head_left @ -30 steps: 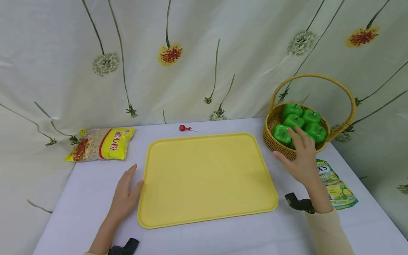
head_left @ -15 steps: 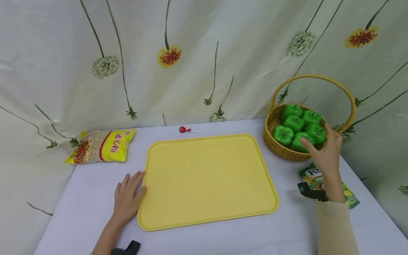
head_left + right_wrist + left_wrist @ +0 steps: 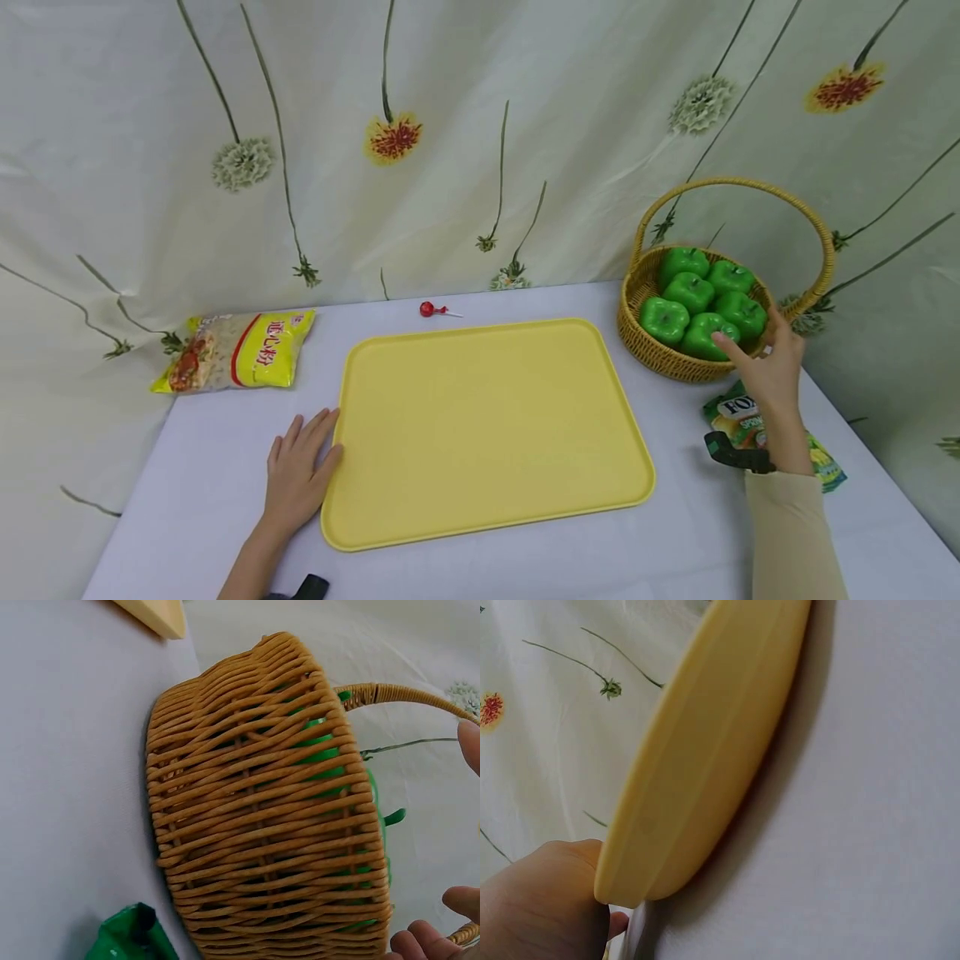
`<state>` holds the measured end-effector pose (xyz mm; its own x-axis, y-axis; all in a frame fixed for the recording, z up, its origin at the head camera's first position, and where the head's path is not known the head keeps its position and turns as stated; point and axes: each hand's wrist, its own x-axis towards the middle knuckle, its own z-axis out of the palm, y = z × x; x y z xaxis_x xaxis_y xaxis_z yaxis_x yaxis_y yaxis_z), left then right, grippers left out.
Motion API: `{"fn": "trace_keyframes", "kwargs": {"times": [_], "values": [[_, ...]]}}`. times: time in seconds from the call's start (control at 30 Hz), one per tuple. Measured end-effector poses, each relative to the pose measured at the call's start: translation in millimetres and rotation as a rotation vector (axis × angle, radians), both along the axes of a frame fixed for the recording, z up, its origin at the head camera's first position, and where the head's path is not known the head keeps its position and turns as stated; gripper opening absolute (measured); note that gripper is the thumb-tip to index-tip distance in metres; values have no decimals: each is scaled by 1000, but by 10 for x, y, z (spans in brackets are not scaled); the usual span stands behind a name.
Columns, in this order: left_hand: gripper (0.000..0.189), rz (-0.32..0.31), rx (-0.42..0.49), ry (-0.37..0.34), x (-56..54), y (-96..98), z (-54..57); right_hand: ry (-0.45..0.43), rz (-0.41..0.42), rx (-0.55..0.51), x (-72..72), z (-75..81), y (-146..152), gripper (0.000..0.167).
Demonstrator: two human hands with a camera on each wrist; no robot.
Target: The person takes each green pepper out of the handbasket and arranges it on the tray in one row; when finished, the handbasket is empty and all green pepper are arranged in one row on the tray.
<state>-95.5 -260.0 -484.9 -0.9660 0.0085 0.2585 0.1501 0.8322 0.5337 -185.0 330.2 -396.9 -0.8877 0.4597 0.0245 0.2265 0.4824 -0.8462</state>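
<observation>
head: we look forward-down over the table (image 3: 682,550) | left wrist: close beside tray (image 3: 697,765) | right wrist: close beside basket (image 3: 262,802) | head shares both

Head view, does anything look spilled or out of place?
Nothing looks spilled. Only the yellow bag seems odd: its left end appears to jut past the edge of the table, while the tray lies fully on top.
</observation>
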Motion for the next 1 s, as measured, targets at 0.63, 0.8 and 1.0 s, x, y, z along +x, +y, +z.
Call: {"fn": "trace_keyframes", "kwargs": {"times": [0.63, 0.8, 1.0], "values": [[47, 4, -34, 12, 11, -12, -17, 97, 82, 172, -24, -204, 21, 82], [47, 2, -33, 5, 19, -2, -7, 125, 90, 249, -40, -232, 20, 78], [47, 4, -36, 11, 7, -8, -24, 136, 88, 293, -56, -258, 19, 76]]}}
